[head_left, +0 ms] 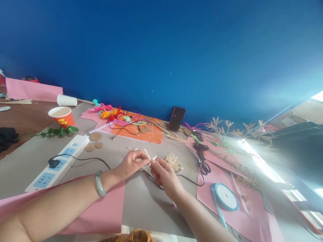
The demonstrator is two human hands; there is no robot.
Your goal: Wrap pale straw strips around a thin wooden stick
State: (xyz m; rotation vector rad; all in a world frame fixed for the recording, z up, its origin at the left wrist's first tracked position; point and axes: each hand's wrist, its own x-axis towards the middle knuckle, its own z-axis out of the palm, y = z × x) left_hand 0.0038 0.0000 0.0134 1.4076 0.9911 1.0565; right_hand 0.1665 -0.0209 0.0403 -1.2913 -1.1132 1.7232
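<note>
My left hand [131, 164], with a pale jade bangle [100, 183] on its wrist, pinches a thin pale straw-like strip [147, 154] that sticks up past the fingertips. Close against it, my right hand [164, 173] has thumb and finger pressed together at the same spot, and a short pale end shows there. Whether both hold one strip or two, I cannot tell. Just beyond the right hand lies a loose pile of similar cut strips [174, 162]. A black cord runs on the table beneath my hands.
Left stand a white power strip [59, 164] with a black plug, wooden discs [95, 136] and a red paper cup [62, 117]. A phone [177, 119] leans on the blue wall. Right lie scissors [204, 167], a glue gun [200, 150] and a ribbon spool [227, 197] on pink paper.
</note>
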